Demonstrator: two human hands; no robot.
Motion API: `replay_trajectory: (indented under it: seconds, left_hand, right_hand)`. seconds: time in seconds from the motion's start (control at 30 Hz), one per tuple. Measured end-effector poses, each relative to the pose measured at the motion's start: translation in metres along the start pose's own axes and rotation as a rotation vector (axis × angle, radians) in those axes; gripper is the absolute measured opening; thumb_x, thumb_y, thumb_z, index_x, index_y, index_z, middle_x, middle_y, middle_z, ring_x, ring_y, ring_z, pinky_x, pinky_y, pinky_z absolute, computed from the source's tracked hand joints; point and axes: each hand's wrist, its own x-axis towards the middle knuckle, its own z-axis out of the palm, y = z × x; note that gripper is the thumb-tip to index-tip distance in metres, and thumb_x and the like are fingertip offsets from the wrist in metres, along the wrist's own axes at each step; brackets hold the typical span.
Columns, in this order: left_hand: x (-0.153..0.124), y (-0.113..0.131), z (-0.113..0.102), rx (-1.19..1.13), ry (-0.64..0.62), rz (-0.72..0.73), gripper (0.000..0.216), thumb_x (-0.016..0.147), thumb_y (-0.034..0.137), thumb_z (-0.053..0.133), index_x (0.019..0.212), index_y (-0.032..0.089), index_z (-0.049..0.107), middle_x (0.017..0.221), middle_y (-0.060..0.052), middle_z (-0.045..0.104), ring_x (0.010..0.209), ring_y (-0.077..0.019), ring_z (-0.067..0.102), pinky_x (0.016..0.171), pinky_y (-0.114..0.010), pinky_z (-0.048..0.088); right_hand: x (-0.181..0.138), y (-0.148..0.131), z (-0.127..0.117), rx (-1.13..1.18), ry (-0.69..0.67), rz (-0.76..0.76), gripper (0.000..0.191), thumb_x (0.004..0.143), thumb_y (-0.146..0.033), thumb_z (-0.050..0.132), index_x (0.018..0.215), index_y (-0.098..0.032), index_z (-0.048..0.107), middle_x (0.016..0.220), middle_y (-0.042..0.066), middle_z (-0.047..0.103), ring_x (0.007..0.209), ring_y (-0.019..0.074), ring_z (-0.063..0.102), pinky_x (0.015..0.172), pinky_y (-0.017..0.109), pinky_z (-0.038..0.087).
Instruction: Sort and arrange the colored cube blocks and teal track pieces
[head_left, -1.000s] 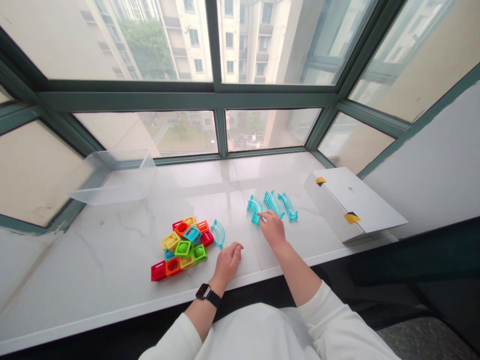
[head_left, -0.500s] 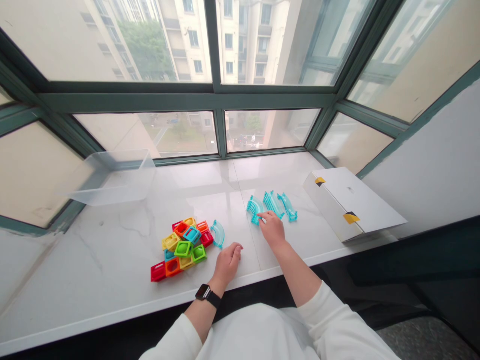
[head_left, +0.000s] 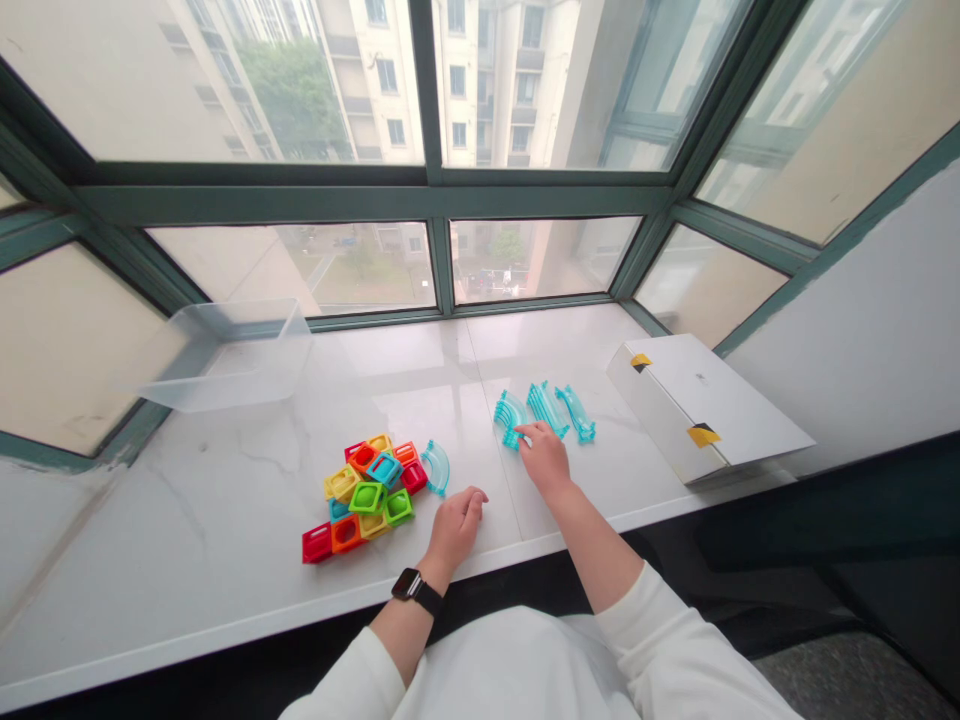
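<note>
My right hand (head_left: 543, 458) reaches to a stack of clear teal curved track pieces (head_left: 507, 418), its fingertips closed on the near end of them. Close beside it lie a stack of long teal track pieces (head_left: 546, 408) and a wavy teal piece (head_left: 577, 415). My left hand (head_left: 454, 522) rests loosely closed on the white counter, with nothing visible in it. A single curved track piece (head_left: 436, 468) lies flat just beyond that hand. Left of it, a heap of colourful hollow plastic blocks (head_left: 367, 497) in red, orange, yellow, green and blue is piled up.
A clear plastic bin (head_left: 225, 392) stands at the back left of the white counter (head_left: 247, 540). At the right, a white box (head_left: 712, 400) with black-and-yellow tabs reaches past the front edge. Green-framed windows (head_left: 375, 207) border the counter.
</note>
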Motion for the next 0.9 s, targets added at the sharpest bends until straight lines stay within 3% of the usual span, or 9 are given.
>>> replay_trajectory:
  seconds: [0.9]
  left_hand:
    - [-0.0002,-0.0024,0.0003,0.010,-0.012,0.025,0.052,0.107,0.051,0.034,0.090,0.022,0.073,0.072,-0.002,0.066,0.075,-0.0211,0.065,0.074,-0.031,0.044]
  right_hand:
    - [-0.0012,-0.0058,-0.0058,-0.065,-0.043,0.025,0.034,0.097,-0.014,0.059,0.121,-0.028,0.078,0.113,0.005,0.067,0.085,0.0160,0.065,0.080,0.028,0.047]
